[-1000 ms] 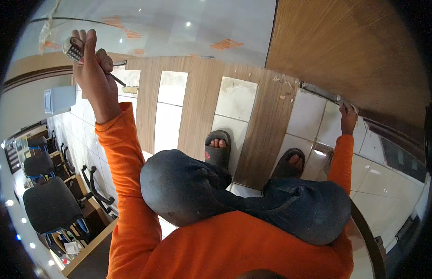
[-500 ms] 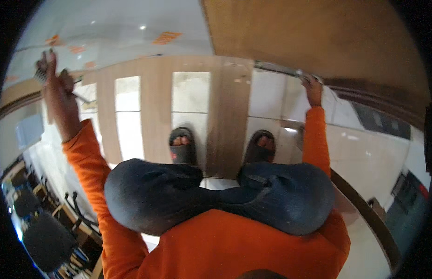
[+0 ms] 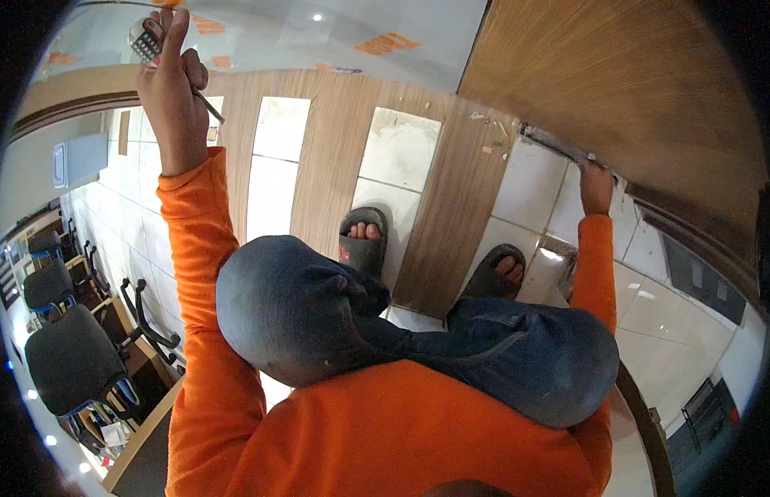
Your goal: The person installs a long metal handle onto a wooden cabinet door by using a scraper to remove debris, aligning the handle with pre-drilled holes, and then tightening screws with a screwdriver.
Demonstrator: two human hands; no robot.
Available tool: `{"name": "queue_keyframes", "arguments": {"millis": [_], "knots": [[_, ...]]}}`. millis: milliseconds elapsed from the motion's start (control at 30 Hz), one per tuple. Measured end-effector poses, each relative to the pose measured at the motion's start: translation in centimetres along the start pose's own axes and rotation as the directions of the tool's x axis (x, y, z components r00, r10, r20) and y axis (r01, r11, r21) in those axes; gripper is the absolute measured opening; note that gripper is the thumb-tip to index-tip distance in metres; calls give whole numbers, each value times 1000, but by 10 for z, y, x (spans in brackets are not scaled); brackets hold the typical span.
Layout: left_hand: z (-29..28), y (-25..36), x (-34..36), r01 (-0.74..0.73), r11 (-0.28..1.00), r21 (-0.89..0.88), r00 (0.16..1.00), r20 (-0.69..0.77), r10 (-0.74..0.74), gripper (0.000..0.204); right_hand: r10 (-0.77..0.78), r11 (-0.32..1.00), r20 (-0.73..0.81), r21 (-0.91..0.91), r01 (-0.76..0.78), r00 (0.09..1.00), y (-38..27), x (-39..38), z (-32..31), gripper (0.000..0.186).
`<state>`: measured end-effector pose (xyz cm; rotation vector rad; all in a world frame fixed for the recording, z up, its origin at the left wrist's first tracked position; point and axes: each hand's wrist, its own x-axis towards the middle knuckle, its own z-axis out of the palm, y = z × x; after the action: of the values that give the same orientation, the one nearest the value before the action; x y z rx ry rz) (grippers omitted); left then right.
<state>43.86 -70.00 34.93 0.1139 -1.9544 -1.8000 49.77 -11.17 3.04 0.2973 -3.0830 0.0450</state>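
My left hand is raised at the upper left, its fingers closed round a slim tool. A thin dark rod sticks out below the fist, and a round, silvery end with a dotted face shows above it; the tool's kind is unclear. Far to the right, my right hand is curled at the lower edge of a large brown wooden panel, by the end of a narrow metal strip. Its fingertips are hidden. A glossy pale panel with orange marks stands beside the wooden one.
Flat wooden slats lie between my sandalled feet and over white floor tiles. Small wood scraps lie near the panel's foot. Dark chairs stand at the left, and a dark grille is at the right.
The view has turned, so most things appear shifted to the right. My left hand still holds the slim tool, and my right hand remains at the wooden panel's lower edge.
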Motion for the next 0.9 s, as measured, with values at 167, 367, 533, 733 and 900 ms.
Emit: {"name": "queue_keyframes", "arguments": {"millis": [167, 367, 533, 733, 900], "knots": [[1, -6, 3, 68, 998, -8, 994, -81, -68, 50, -100, 970, 300, -185, 161, 949, -17, 36, -4, 25], [-26, -31, 10, -27, 911, 412, 999, 54, 5, 36, 228, 932, -56, 302, -201, 972, 5, -7, -18, 26], [-57, -46, 16, -378, 742, 553, 916, 340, 213, 49, 396, 637, -36, 731, -246, 918, 54, -31, 18, 27], [-6, -20, 4, 137, 965, 223, 990, -17, -137, 57, 499, 470, 146, 782, -408, 854, 26, -37, -13, 22], [-38, -33, 12, -467, 714, 522, 870, 415, 265, 56, 424, 711, 100, 579, -399, 900, 29, -31, -22, 23]]}}
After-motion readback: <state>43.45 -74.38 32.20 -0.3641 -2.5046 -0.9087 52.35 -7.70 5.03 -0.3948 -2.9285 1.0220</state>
